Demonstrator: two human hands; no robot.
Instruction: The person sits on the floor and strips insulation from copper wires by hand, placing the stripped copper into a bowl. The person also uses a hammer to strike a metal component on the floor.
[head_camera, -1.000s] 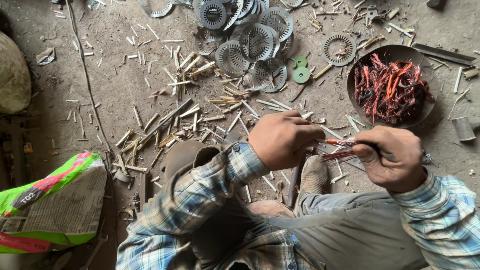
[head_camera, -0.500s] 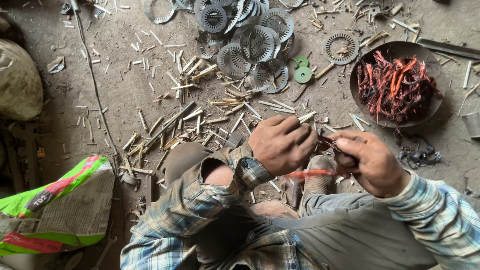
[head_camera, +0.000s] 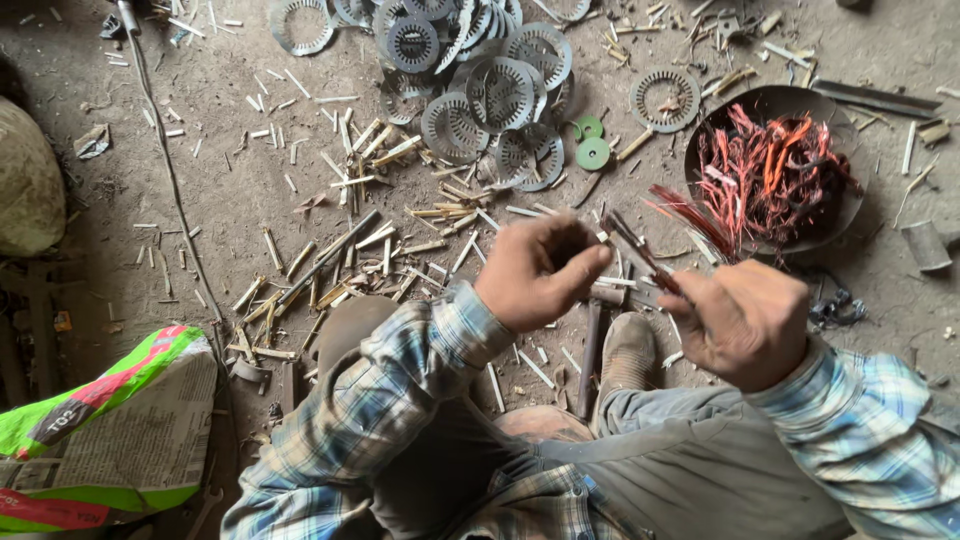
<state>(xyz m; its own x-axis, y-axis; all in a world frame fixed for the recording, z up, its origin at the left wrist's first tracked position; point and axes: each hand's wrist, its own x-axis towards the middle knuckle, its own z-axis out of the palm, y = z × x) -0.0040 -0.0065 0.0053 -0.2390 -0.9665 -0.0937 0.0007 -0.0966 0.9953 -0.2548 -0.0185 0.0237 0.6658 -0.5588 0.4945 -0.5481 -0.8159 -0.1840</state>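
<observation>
My left hand (head_camera: 538, 272) is curled shut around the near end of a thin bundle of reddish copper wire (head_camera: 682, 214), fingers pinching it. Around the same bundle, further along, my right hand (head_camera: 748, 322) is closed, and the frayed wire tips fan out toward a dark round pan (head_camera: 842, 210). That pan holds a heap of red and orange copper wire (head_camera: 770, 170). Both hands hover above my knees and a shoe (head_camera: 625, 350), over the dirt floor. Plaid sleeves cover both forearms.
A pile of grey toothed metal ring laminations (head_camera: 480, 80) lies at the top, with two green discs (head_camera: 590, 150) beside it. Pale splinter-like strips (head_camera: 350, 250) litter the ground. A green and white sack (head_camera: 100, 430) lies at lower left. A hammer (head_camera: 592, 340) rests between my feet.
Both hands have risen and tilted the wire bundle, so its frayed end now points up toward the pan. The view has shifted slightly.
</observation>
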